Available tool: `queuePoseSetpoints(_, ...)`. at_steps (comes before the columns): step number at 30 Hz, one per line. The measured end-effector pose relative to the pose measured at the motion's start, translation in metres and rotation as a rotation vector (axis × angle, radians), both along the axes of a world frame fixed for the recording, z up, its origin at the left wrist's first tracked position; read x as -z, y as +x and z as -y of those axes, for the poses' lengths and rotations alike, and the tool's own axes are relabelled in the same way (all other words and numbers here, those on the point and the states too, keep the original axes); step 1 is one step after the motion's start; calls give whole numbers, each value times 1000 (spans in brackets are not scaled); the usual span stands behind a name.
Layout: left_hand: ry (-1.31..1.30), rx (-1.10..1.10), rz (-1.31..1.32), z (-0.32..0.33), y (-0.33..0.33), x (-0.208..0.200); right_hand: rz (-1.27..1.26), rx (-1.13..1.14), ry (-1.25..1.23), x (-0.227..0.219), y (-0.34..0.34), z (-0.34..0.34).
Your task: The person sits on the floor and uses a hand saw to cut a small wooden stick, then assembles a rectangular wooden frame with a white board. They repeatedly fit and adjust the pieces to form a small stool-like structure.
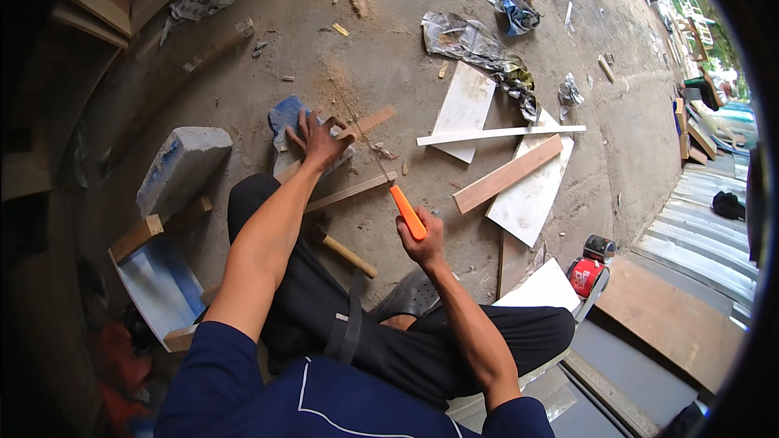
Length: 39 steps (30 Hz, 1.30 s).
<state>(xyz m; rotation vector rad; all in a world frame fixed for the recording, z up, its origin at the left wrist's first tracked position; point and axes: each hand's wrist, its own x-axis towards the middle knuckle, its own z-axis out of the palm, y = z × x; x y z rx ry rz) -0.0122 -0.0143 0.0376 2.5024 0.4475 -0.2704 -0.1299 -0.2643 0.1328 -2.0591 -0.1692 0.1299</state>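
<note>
Dusty floor (389, 73): right grip (423, 237) wrapped round a saw (407, 211), left grip (321, 148) spread over block (286, 113) and wood strip (377, 118), seemingly not yet cut through.

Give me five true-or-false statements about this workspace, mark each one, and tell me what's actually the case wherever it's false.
1. The right hand grips a saw. True.
2. The saw's handle is blue. False: it is orange.
3. The left hand grips the wooden-handled tool. False: that hand is spread at a thin wooden piece, and neither hand holds the tool.
4. A reddish-brown board lies across a white board. True.
5. The thin white strip lies beneath that white board. False: it lies across the top.
</note>
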Motion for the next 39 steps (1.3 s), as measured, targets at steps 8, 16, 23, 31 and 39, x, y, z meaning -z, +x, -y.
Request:
queuePoseSetpoints(8, 27, -34, 32, 2, -1, 0, -22, -70, 35, 28, 23, 2)
queuePoseSetpoints(16, 48, -20, 32, 0, 0, 5, -21, -135, 44, 33, 35, -1)
queuePoseSetpoints(23, 70, -7, 56, -2, 1, 13, -30, -137, 101, 41, 41, -8)
queuePoseSetpoints(31, 75, -6, 46, -7, 0, 20, -14, -170, 80, 44, 34, -2)
queuePoseSetpoints(39, 101, -5, 88, -7, -1, 19, -27, -163, 92, 48, 26, -2)
